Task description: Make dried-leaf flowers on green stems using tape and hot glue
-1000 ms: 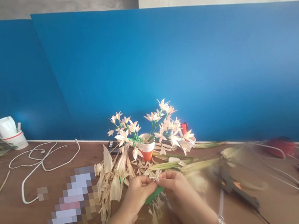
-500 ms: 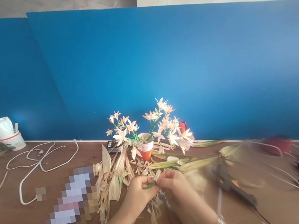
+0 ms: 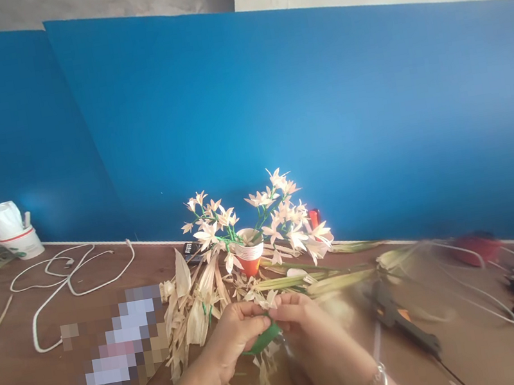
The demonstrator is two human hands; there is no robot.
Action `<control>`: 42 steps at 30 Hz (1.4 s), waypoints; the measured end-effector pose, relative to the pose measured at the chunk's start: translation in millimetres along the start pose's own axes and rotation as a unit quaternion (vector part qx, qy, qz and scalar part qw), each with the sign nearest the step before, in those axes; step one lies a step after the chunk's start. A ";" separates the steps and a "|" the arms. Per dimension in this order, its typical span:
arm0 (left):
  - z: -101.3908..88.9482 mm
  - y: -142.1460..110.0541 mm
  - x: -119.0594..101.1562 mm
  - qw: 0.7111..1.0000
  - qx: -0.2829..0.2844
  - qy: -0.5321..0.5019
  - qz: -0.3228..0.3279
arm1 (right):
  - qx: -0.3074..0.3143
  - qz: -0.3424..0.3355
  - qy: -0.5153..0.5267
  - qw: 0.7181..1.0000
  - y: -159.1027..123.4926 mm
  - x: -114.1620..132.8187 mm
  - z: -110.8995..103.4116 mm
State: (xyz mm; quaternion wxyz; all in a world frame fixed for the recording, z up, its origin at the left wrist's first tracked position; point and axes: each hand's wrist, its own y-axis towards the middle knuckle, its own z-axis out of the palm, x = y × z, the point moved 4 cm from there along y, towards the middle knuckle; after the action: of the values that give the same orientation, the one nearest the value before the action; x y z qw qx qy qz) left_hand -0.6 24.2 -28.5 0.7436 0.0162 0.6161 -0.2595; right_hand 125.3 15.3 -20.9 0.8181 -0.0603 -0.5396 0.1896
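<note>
Fingertips of both hands meet at the table's centre around a small pale husk flower (image 3: 265,300). My right hand (image 3: 301,322) pinches it near its base. My left hand (image 3: 237,332) is closed against it with thumb and fingers together, beside a strip of green tape (image 3: 264,339) that hangs below the fingertips. The flower's stem is hidden by my fingers. Just beyond the hands stands an orange and white paper cup (image 3: 251,262) with sprays of pale flowers (image 3: 284,214) on green stems leaning out both sides.
Dry husks (image 3: 198,312) lie left of my hands. A glue gun (image 3: 401,319) and a blurred pair of scissors (image 3: 298,368) are at right. A blurred-out device (image 3: 120,344), white cable (image 3: 42,317) and white tub (image 3: 21,244) are at left. A blue panel (image 3: 274,118) backs the table.
The green tape went from hanging below the hands, to a thin strip at my left fingers, to hanging broad again. My fingers shifted slightly around the flower; the view moved a little.
</note>
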 end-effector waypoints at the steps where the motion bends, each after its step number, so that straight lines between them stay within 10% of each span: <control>1: 0.3 -0.1 0.3 1.000 0.012 -0.017 -0.002 | 0.017 -0.001 0.018 1.000 0.8 -1.5 -0.1; 7: 1.3 -0.7 -2.2 1.000 0.010 -0.023 0.002 | 0.019 -0.015 0.029 0.999 2.7 -4.2 -0.6; 17: 3.4 -0.2 3.7 0.993 -0.108 0.000 0.040 | -0.163 -0.115 -0.085 0.976 0.3 -1.0 4.7; 30: 3.5 -4.3 -0.8 0.993 -0.114 0.024 0.026 | -0.157 -0.091 -0.049 0.982 4.0 -6.7 2.6; 42: 3.9 -5.0 -7.5 0.993 0.049 -0.102 -0.023 | 0.061 -0.025 0.072 0.995 3.3 -8.9 6.3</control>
State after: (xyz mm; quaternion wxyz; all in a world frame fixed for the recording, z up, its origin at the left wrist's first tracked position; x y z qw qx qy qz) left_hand 0.1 21.3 -19.2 0.7946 0.0118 0.5238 -0.3067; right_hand 115.7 14.4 -26.9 0.8616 -0.0098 -0.4679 0.1968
